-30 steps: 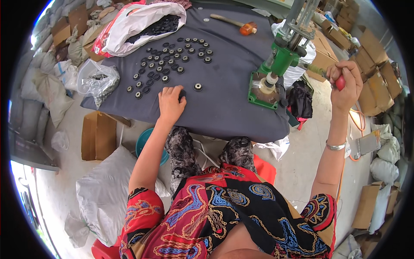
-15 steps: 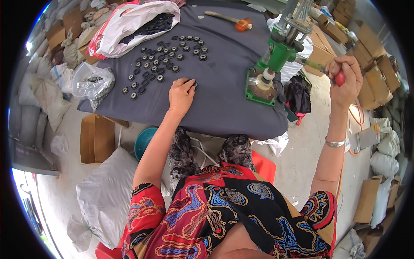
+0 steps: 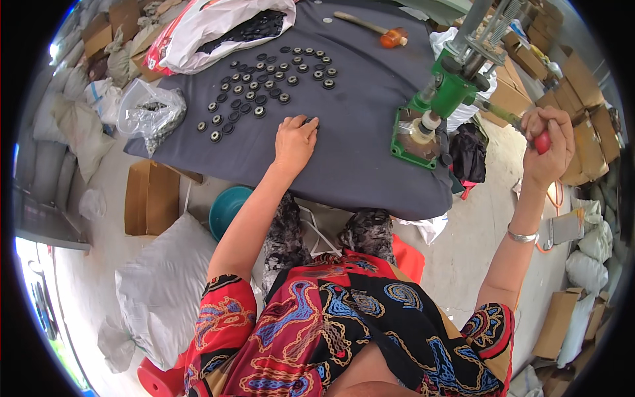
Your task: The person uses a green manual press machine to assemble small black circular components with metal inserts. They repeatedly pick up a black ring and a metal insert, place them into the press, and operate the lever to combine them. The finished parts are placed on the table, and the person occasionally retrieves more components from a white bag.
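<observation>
My left hand (image 3: 296, 141) rests low over the dark cloth-covered table, fingers pinched on a small black round part (image 3: 309, 121) that its fingertips mostly cover. Beyond it and to its left lie several loose black round parts, many with a pale metal ring in the middle, such as this bearing-like wheel (image 3: 258, 111). On the right, my right hand (image 3: 548, 142) is wrapped round the red knob (image 3: 542, 141) at the end of a lever. That lever runs to a green hand press (image 3: 453, 85) on the table. A whitish round die (image 3: 423, 128) sits on the press base, under the ram.
A white-and-red sack (image 3: 188, 43) of black parts lies at the far left, with a clear bag (image 3: 152, 114) of small metal pieces nearer. An orange-headed mallet (image 3: 393, 38) lies at the back. A teal basin (image 3: 228, 213) stands below the table; cartons and sacks line both sides.
The whole view has shifted and turned slightly. My right hand and the red knob appear a little lower. My left hand keeps its pinch at nearly the same place on the cloth.
</observation>
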`<action>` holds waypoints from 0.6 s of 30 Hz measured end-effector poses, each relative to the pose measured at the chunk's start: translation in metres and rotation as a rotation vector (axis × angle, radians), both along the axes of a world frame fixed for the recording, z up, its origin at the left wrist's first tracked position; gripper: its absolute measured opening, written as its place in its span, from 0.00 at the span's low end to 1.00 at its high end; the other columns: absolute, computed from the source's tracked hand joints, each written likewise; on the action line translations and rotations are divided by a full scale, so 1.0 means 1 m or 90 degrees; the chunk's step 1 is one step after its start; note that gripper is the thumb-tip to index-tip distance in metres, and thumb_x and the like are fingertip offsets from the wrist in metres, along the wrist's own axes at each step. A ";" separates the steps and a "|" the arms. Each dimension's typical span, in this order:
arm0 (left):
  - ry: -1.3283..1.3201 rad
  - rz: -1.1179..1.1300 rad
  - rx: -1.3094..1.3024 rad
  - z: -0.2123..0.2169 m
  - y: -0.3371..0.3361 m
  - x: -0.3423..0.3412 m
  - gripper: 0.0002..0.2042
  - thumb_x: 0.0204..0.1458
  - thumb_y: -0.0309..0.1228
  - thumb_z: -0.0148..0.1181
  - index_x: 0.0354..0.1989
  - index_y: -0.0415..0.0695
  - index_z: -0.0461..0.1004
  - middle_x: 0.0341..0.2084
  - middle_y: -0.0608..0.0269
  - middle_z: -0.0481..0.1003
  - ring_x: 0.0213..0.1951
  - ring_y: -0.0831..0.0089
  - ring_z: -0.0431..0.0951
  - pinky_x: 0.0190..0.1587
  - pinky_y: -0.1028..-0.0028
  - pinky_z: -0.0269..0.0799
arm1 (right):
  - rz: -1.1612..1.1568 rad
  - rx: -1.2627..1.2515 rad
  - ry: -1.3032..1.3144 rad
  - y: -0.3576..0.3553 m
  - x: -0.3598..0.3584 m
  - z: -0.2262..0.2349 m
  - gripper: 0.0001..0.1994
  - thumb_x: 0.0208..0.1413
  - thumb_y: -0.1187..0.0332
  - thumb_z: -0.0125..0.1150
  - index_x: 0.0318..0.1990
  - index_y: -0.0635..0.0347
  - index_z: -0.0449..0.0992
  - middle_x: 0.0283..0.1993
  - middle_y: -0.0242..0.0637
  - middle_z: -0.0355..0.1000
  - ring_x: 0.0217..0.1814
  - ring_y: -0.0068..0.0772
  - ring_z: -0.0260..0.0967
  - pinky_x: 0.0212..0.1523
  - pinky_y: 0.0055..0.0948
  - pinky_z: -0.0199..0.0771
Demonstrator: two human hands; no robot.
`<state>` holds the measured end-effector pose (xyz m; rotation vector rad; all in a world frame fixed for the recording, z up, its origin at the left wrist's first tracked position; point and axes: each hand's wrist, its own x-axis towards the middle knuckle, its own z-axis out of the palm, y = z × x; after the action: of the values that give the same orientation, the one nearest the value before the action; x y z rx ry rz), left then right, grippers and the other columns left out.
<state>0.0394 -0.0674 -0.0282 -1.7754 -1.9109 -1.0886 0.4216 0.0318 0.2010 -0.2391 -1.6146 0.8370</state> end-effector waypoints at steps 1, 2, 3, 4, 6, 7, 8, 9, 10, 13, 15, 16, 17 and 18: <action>0.000 0.004 -0.002 0.000 0.000 0.000 0.12 0.46 0.26 0.64 0.40 0.45 0.81 0.38 0.56 0.77 0.39 0.59 0.75 0.43 0.63 0.71 | -0.003 0.004 -0.002 0.001 0.000 0.000 0.09 0.60 0.74 0.43 0.36 0.70 0.71 0.20 0.35 0.59 0.23 0.27 0.56 0.34 0.32 0.63; -0.001 0.008 -0.004 0.001 0.000 0.001 0.12 0.45 0.26 0.64 0.40 0.45 0.81 0.38 0.56 0.78 0.39 0.59 0.75 0.43 0.63 0.71 | -0.005 0.009 -0.005 0.001 0.000 -0.001 0.09 0.60 0.74 0.43 0.36 0.70 0.70 0.20 0.35 0.59 0.23 0.27 0.56 0.34 0.32 0.63; -0.011 0.006 -0.012 0.002 0.000 0.001 0.12 0.45 0.26 0.65 0.40 0.45 0.81 0.38 0.57 0.78 0.39 0.59 0.75 0.43 0.63 0.71 | -0.005 0.006 -0.004 0.003 0.001 -0.002 0.09 0.60 0.74 0.43 0.36 0.70 0.70 0.20 0.35 0.59 0.23 0.27 0.55 0.34 0.32 0.63; -0.022 0.003 -0.019 0.003 0.000 0.001 0.12 0.44 0.26 0.65 0.40 0.45 0.81 0.37 0.57 0.79 0.39 0.59 0.75 0.44 0.63 0.71 | -0.005 0.010 -0.004 0.003 0.003 -0.002 0.09 0.60 0.73 0.43 0.36 0.70 0.70 0.20 0.35 0.59 0.23 0.27 0.55 0.34 0.32 0.63; -0.036 -0.001 -0.025 0.003 0.000 0.000 0.12 0.44 0.27 0.66 0.40 0.45 0.81 0.36 0.57 0.79 0.39 0.59 0.75 0.44 0.63 0.71 | -0.010 0.018 -0.007 0.004 0.006 -0.002 0.10 0.60 0.73 0.43 0.36 0.70 0.70 0.20 0.35 0.59 0.23 0.27 0.55 0.34 0.32 0.63; -0.039 -0.003 -0.023 0.002 0.001 0.000 0.13 0.43 0.27 0.66 0.40 0.45 0.81 0.36 0.58 0.79 0.39 0.60 0.75 0.44 0.63 0.71 | -0.008 0.024 -0.010 0.005 0.007 -0.002 0.10 0.60 0.73 0.44 0.37 0.70 0.71 0.20 0.35 0.59 0.23 0.27 0.55 0.34 0.33 0.63; -0.042 -0.006 -0.021 0.002 0.002 -0.001 0.13 0.43 0.27 0.66 0.40 0.45 0.81 0.35 0.58 0.80 0.39 0.60 0.75 0.44 0.63 0.71 | 0.002 0.021 -0.008 0.006 0.005 -0.002 0.10 0.60 0.73 0.43 0.37 0.70 0.71 0.20 0.35 0.59 0.23 0.27 0.55 0.34 0.33 0.63; -0.055 -0.007 -0.018 0.001 0.003 0.001 0.13 0.43 0.27 0.66 0.40 0.45 0.81 0.35 0.60 0.80 0.39 0.61 0.75 0.44 0.63 0.70 | 0.003 0.018 -0.006 0.006 0.006 -0.003 0.10 0.60 0.73 0.43 0.37 0.70 0.71 0.20 0.35 0.59 0.23 0.27 0.55 0.34 0.33 0.63; -0.069 -0.009 -0.016 0.001 0.001 -0.001 0.12 0.43 0.27 0.66 0.39 0.45 0.81 0.35 0.62 0.80 0.39 0.62 0.75 0.44 0.64 0.69 | 0.003 0.015 -0.005 0.006 0.006 -0.002 0.10 0.60 0.73 0.43 0.37 0.70 0.71 0.20 0.35 0.59 0.22 0.27 0.55 0.34 0.33 0.63; -0.080 -0.008 -0.034 0.002 0.000 -0.002 0.12 0.43 0.27 0.66 0.39 0.46 0.81 0.35 0.64 0.80 0.39 0.64 0.74 0.45 0.64 0.67 | -0.002 0.028 -0.006 0.003 -0.001 -0.001 0.10 0.60 0.73 0.42 0.37 0.71 0.71 0.20 0.35 0.59 0.22 0.27 0.55 0.34 0.33 0.63; -0.075 0.000 -0.053 0.004 0.000 -0.002 0.12 0.43 0.28 0.67 0.39 0.46 0.81 0.35 0.65 0.80 0.39 0.65 0.74 0.45 0.65 0.67 | -0.007 0.018 -0.007 0.002 -0.002 -0.001 0.10 0.60 0.74 0.42 0.37 0.71 0.71 0.20 0.35 0.59 0.22 0.27 0.55 0.34 0.33 0.63; -0.068 0.002 -0.050 0.003 0.000 -0.001 0.12 0.43 0.28 0.67 0.38 0.46 0.81 0.35 0.65 0.80 0.39 0.65 0.74 0.45 0.65 0.67 | -0.006 0.013 -0.007 0.001 -0.002 -0.001 0.10 0.60 0.74 0.42 0.37 0.71 0.71 0.20 0.35 0.59 0.23 0.27 0.55 0.34 0.33 0.64; -0.061 0.005 -0.047 0.002 0.000 0.000 0.12 0.43 0.28 0.67 0.38 0.46 0.81 0.35 0.65 0.80 0.39 0.65 0.74 0.45 0.65 0.67 | 0.003 0.016 -0.010 0.000 -0.002 0.000 0.10 0.59 0.74 0.42 0.37 0.71 0.71 0.20 0.36 0.59 0.23 0.27 0.55 0.34 0.33 0.64; -0.054 0.010 -0.042 0.002 0.000 0.000 0.12 0.43 0.28 0.67 0.38 0.46 0.81 0.34 0.65 0.80 0.39 0.65 0.74 0.45 0.65 0.67 | -0.001 0.013 -0.009 -0.001 -0.002 0.000 0.10 0.59 0.74 0.42 0.37 0.71 0.71 0.20 0.36 0.60 0.23 0.27 0.56 0.34 0.33 0.64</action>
<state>0.0398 -0.0674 -0.0259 -1.7721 -2.0293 -1.1246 0.4199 0.0313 0.2011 -0.2321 -1.6352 0.8188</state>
